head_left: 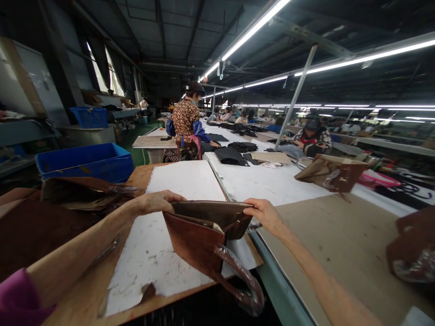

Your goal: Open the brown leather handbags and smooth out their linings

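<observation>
Fingers (255,206) clamp on at both ends, folks: the left hand (152,202) closes on the left corner of a bag (193,242), and the right hand (267,215) pinches the far rim at its right end, thumb inside the mouth. Between the two grips it hangs, slightly tilted, its mouth gaping upward. What a surface: reddish-brown, leather-like, smooth with a dull sheen, cut into a broad panel with straight edges. Just inside the fingers runs a dark olive-brown lining (207,209), with a divider across the middle and small metallic bits near the right fingertips. Below the right hand swings a thick, curved handle (244,280), sheathed in crinkly, glossy clear plastic.

Moving out, beneath both hands lies white paper (149,258), scuffed, flecked and torn at its near corner, over a grained wooden board (78,299). Left of the left fingers, brown pieces (37,240) slump in a heap, and past them sits a glossy blue bin (84,163). Right of the right fingers spreads flat tan board (343,253), with another brown bag (348,174) tipped at its far edge. Straight beyond the fingertips, floppy black pieces (231,155) lie on a white tabletop (251,179), beside a co-worker (186,120) in a spotted top.
</observation>
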The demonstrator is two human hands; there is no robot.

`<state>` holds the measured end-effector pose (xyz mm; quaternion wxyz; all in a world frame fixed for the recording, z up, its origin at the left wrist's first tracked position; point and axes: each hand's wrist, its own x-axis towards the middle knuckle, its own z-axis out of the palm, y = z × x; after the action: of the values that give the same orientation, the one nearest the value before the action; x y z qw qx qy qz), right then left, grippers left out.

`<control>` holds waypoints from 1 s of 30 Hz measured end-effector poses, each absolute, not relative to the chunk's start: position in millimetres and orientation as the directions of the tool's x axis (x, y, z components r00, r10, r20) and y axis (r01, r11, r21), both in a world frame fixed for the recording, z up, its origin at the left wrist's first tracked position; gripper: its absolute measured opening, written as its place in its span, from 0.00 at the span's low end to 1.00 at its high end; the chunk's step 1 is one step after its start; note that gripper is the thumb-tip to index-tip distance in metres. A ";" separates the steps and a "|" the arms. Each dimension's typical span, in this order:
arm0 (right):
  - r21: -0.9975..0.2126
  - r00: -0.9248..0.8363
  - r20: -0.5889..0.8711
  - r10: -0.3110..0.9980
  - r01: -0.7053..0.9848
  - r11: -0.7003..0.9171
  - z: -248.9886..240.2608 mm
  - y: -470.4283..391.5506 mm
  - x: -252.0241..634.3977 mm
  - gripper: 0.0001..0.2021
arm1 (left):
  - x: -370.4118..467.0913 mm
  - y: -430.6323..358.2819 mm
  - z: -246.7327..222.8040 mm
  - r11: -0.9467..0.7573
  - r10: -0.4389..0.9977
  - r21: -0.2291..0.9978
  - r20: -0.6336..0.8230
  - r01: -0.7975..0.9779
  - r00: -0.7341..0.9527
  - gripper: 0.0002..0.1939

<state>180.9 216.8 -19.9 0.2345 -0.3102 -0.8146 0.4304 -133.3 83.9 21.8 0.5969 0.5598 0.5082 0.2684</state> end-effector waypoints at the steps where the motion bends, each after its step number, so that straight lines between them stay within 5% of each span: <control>1: -0.835 -0.696 0.121 0.707 0.314 0.452 -20.4 218.6 180.3 0.09 | -132.8 83.4 22.1 0.241 0.886 0.941 -0.313 0.236 0.342 0.30; 9: -0.709 -0.679 0.292 0.673 0.319 0.629 -12.0 217.5 177.0 0.11 | -131.9 84.3 19.5 0.164 0.884 0.955 -0.254 0.249 0.393 0.28; 17: -0.856 -0.694 0.210 0.689 0.209 0.472 -18.5 221.0 175.8 0.08 | -131.2 81.5 21.1 0.144 0.875 0.954 -0.247 0.264 0.417 0.28; 22: -0.824 -0.693 0.200 0.692 0.263 0.502 -16.3 217.5 175.2 0.09 | -129.5 81.4 21.3 0.152 0.885 0.949 -0.255 0.276 0.389 0.27; 25: -0.721 -0.683 0.247 0.687 0.344 0.602 -9.6 211.5 173.6 0.09 | -128.1 81.5 20.2 0.169 0.889 0.949 -0.263 0.266 0.375 0.27; 30: -0.283 -0.720 0.403 0.565 0.489 0.825 -0.5 200.6 163.3 0.08 | -123.8 80.4 21.5 0.182 0.893 0.949 -0.270 0.259 0.359 0.27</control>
<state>163.3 200.6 -0.5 0.2424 -0.2851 -0.9240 0.0785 -123.8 80.4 21.5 0.5864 0.5795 0.4972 0.2704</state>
